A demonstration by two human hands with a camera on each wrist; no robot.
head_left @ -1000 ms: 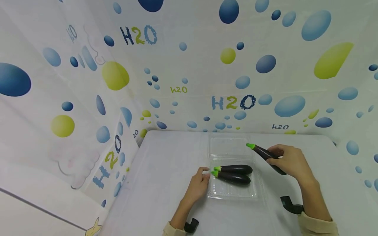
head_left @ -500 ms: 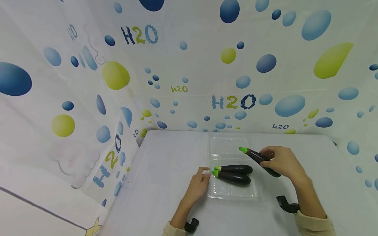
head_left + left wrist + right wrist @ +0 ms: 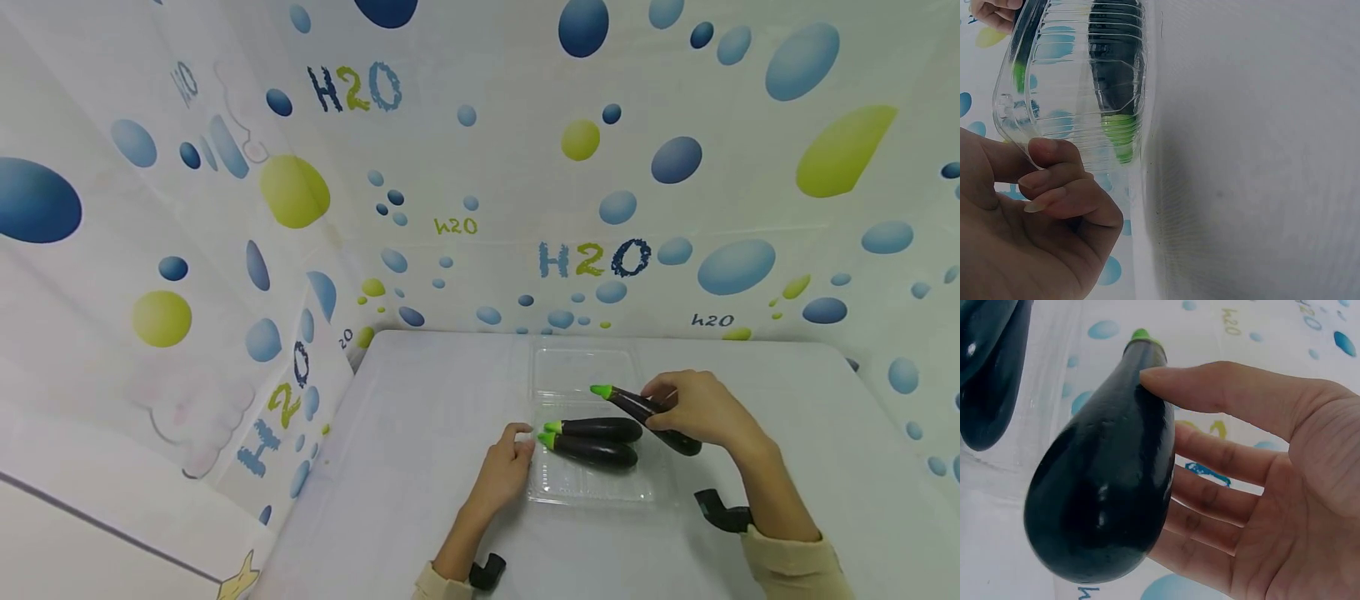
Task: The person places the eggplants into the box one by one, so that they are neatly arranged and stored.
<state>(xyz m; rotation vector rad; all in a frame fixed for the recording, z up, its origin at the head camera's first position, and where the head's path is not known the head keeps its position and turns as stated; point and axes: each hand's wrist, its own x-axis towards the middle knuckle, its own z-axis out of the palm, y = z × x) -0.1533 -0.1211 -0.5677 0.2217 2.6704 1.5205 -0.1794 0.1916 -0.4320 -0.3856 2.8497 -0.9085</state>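
Two dark eggplants with green stems, one at the back point(image 3: 600, 429) and one in front point(image 3: 596, 452), lie side by side in a clear plastic clamshell box point(image 3: 585, 490), stems to the left. My left hand point(image 3: 507, 471) grips the box's left rim, its fingers curled in the left wrist view. Over the right side of the box, my right hand point(image 3: 705, 410) holds a third eggplant point(image 3: 636, 405) between thumb and fingers, green stem pointing left toward the box. The right wrist view shows this eggplant's point(image 3: 1097, 487) thick rounded end close up, thumb near its neck.
The box's lid point(image 3: 581, 367) lies folded open toward the back of the white table point(image 3: 420, 400). Behind and to the left hangs a white sheet point(image 3: 510, 167) printed with blue and green dots. Black camera mounts point(image 3: 722, 512) sit at both wrists.
My right hand has moved left with its eggplant, whose stem end has also come lower, over the box. The left hand, the box and the two eggplants in it have stayed put.
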